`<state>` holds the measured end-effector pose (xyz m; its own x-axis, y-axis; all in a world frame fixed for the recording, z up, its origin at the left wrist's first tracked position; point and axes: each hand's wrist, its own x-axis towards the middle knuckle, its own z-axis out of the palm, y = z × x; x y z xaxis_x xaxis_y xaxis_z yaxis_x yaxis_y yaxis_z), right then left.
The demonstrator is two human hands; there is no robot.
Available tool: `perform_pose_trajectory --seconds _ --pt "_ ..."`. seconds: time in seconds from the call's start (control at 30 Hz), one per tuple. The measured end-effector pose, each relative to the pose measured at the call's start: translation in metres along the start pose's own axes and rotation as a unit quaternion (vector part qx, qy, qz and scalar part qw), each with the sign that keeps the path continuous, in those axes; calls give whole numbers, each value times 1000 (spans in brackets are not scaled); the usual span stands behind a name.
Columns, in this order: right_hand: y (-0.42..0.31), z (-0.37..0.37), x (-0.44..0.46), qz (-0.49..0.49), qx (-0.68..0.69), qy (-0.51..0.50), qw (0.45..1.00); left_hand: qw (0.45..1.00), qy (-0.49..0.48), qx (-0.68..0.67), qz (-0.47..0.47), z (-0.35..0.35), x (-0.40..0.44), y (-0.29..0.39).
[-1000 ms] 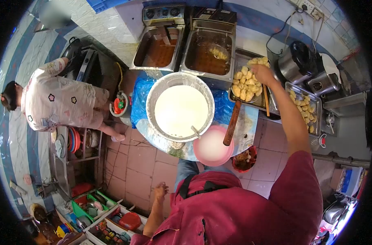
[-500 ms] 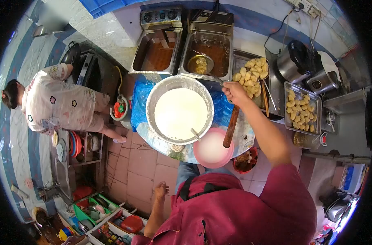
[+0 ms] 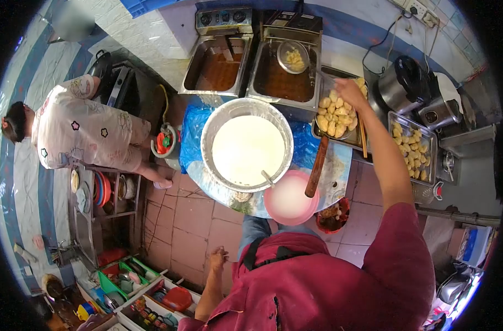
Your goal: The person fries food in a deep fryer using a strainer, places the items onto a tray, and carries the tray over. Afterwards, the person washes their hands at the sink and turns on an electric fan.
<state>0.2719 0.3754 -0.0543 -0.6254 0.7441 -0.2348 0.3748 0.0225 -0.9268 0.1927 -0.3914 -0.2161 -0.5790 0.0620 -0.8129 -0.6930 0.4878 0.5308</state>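
Right grip (image 3: 348,91) grasps the skimmer (image 3: 284,53) by its handle end; mesh sits over right fryer (image 3: 280,100), yellow pieces (image 3: 297,59) inside. Likely light, stiff, oil-slick: hold well back. Left grip (image 3: 218,258) empty, loosely curled.

A kitchen with twin deep fryers (image 3: 212,92)

a wide head view looks forward and down from above the table (image 3: 334,187)

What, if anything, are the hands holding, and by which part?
The right hand grips the strainer by its handle; the left hand appears empty.
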Motion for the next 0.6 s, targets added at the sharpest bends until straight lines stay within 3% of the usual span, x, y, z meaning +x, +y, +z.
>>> perform_pose_trajectory --seconds 0.03,0.07,0.1,0.23,0.3,0.33,0.4,0.43,0.5,0.53,0.6 --pt "6 -15 2 -123 -212 50 968 1000 1 -2 1 2 -3 2" --pt "-10 -16 -9 -238 -411 98 875 1000 2 -3 3 3 -4 1" --pt "-25 -19 -23 -117 -430 67 892 1000 1 -3 2 4 -4 2" --pt "7 -17 -31 -175 -466 27 867 1000 -26 8 11 -2 12 -4" --pt "14 -5 -47 -154 -355 -22 922 999 -45 1 12 -2 15 -4" --pt "15 3 -55 -154 -355 -23 922 1000 -23 6 9 2 11 4" --pt "14 23 -70 24 -169 -60 983 1000 -2 11 7 5 10 11" --pt "13 35 -79 24 -169 -60 983 1000 -12 16 1 5 11 13" --pt "8 62 -90 96 82 -35 991 999 -25 23 -1 7 11 17" --pt "7 73 -88 96 83 -33 991 999 -30 -3 19 9 4 18" --pt "7 94 -84 152 258 -34 953 998 -36 -27 40 10 0 21"
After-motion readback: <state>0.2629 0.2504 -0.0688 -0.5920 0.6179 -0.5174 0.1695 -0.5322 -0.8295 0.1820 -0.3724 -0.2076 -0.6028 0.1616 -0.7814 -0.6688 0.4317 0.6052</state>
